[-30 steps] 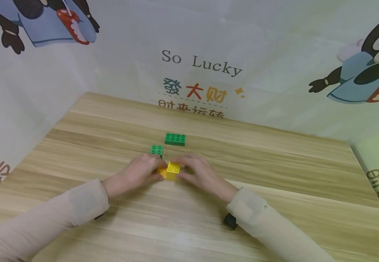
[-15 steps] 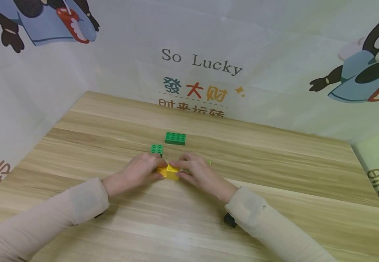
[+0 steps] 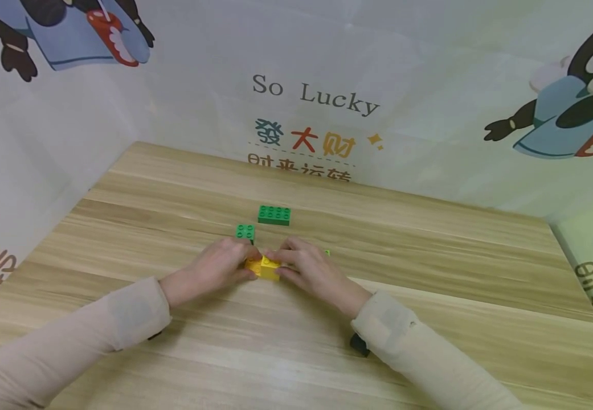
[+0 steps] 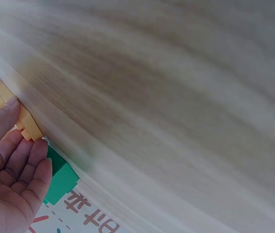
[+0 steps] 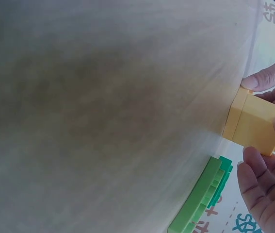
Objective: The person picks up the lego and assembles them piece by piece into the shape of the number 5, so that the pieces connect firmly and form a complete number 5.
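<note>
My left hand [image 3: 211, 267] pinches a low yellow-orange brick [image 5: 233, 116] close over the table, its thumb on the near side. The fingers of my right hand [image 3: 311, 272] grip a taller yellow brick [image 3: 269, 270]. In the right wrist view this taller brick [image 5: 258, 124] sits against the low one, covering its right end. One right fingertip lies over the studs on top, while the thumb is on the near face. Much of the low brick is hidden by the left fingers. A small green brick [image 3: 245, 232] stands just beyond the left fingers.
A longer dark green brick [image 3: 274, 215] lies farther back on the wooden table [image 3: 429, 250]. Beyond the right hand is a light green brick [image 5: 195, 204], mostly hidden in the head view. A black object [image 3: 360, 345] shows below the right sleeve. A printed cloth [image 3: 199, 102] surrounds the table.
The taller yellow brick has come down slightly and sits lower against the low brick. My right fingers have slid over its top. The left hand has stayed in place.
</note>
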Tool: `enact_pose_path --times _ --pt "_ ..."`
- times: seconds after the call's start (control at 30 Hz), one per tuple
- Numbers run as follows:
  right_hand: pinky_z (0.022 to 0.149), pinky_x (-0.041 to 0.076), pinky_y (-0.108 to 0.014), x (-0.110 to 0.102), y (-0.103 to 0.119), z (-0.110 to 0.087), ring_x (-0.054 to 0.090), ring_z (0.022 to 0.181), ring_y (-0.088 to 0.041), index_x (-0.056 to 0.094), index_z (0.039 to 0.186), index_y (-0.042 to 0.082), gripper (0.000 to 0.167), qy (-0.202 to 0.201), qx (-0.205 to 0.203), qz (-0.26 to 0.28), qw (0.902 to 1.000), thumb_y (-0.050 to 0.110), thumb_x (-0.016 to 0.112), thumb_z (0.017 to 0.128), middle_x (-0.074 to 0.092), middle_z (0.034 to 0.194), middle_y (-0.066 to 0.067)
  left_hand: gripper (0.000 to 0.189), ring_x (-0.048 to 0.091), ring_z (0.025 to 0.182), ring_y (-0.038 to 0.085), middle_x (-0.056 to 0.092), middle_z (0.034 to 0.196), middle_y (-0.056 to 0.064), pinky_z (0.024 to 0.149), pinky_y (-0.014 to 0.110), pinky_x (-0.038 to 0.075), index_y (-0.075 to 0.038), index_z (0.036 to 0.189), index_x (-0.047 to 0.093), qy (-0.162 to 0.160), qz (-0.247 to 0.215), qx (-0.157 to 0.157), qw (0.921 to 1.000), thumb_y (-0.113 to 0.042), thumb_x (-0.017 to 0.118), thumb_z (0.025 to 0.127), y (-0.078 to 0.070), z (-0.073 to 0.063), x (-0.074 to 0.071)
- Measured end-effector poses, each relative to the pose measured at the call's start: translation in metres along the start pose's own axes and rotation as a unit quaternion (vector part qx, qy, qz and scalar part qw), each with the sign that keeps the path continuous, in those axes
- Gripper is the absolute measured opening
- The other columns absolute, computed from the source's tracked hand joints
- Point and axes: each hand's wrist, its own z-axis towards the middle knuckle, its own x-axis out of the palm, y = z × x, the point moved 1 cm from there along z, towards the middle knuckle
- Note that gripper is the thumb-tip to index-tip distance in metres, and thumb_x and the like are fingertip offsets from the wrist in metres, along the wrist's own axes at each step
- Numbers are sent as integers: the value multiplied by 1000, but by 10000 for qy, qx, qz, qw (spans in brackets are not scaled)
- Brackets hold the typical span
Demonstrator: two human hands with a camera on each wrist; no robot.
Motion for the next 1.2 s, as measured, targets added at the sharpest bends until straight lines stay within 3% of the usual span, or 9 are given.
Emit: enact_pose_path --times 0.2,0.6,1.2 --pt "64 46 -16 3 -1 -1 53 74 -10 64 121 10 36 -88 28 102 9999 10 69 85 62 98 -5 26 61 74 14 67 86 8 64 24 53 1 93 69 37 -25 -27 10000 -11 79 73 1 0 0" --pt "71 52 -21 5 -2 2 62 83 -18 61 118 0 39 -70 583 1099 9922 6 72 81 64 109 -13 26 61 75 15 68 88 8 67 26 54 1 95 68 111 -46 -70 9999 -11 78 74 2 -1 2" --pt "66 49 -15 9 -1 3 61 80 -16 62 114 -2 37 -154 1143 1363 9839 7 73 80 64 102 -12 28 60 76 14 68 90 8 68 28 53 0 97 69 145 54 -99 9998 -14 78 75 0 0 0"
